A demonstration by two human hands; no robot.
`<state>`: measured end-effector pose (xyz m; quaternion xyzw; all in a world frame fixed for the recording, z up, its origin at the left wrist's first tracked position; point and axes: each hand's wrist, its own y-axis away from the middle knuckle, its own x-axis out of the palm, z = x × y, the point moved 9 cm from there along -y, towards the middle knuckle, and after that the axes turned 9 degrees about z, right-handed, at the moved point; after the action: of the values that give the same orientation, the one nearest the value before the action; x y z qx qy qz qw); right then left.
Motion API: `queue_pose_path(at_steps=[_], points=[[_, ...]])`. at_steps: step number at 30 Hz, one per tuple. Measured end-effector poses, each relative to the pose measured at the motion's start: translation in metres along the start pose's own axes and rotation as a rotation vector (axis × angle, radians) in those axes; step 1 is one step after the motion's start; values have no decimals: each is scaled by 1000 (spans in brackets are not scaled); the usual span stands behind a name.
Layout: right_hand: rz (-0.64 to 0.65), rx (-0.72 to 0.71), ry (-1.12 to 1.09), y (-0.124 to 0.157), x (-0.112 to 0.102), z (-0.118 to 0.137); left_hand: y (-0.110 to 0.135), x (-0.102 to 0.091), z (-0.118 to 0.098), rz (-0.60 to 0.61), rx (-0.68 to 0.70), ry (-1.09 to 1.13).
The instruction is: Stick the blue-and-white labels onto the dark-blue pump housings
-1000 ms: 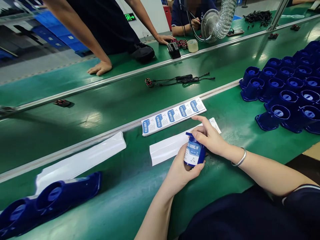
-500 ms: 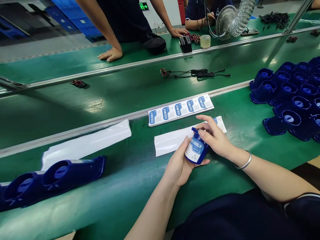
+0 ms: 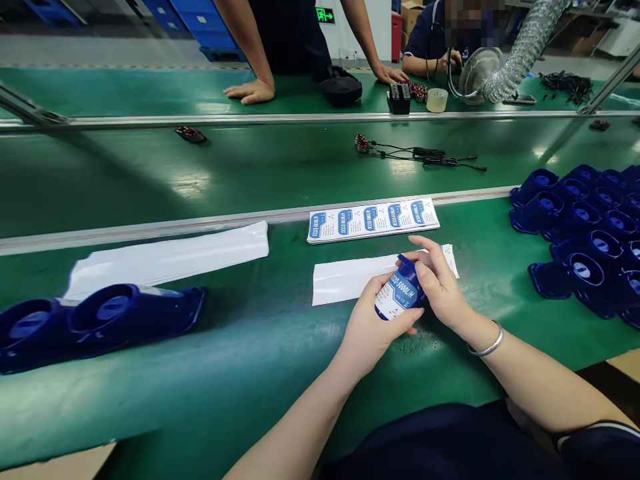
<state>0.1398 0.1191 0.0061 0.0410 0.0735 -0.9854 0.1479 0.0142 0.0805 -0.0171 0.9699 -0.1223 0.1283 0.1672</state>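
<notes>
Between my hands is a blue plastic housing [image 3: 411, 272] with a blue-and-white label [image 3: 397, 291] marked 5000L/H on its curved side. My left hand [image 3: 367, 327] wraps it from the left and below, the thumb pressing near the label's lower edge. On the far right side, my right hand [image 3: 443, 287] grips the housing near its flanged end, index finger raised. Beneath the hands lies a partly peeled label strip [image 3: 340, 280], its white backing facing up. Just beyond it sits a stack of printed label sheets [image 3: 373, 221].
Blue housings [image 3: 570, 273] crowd the right side; two more [image 3: 135, 313] lie at left by blank white backing strips [image 3: 170, 257]. Past a metal rail are a cable bundle [image 3: 430, 157] and a tape roll [image 3: 437, 100]. Two people are across the bench, one leaning on hands [image 3: 253, 91].
My left thumb has shifted from the housing's upper left to the label's lower right. The right hand stays on the housing. The whole view has levelled out.
</notes>
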Motion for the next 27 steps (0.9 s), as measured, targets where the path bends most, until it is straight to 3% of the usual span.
queue_pose_path(at_steps=[4,6,11,15,20,27], points=[[-31,0,24,2,-4,1,0,-1,-5,21,26,-46],[-38,-24,40,4,-5,4,0,0,-7,49,26,37],[35,-290,115,14,4,29,-4,-2,4,65,-55,457],[117,-426,213,21,12,41,-8,7,12,183,-126,600],[156,-475,265,21,16,44,-6,5,7,169,-73,537],[65,-441,373,19,13,35,-1,-1,-12,95,113,252]])
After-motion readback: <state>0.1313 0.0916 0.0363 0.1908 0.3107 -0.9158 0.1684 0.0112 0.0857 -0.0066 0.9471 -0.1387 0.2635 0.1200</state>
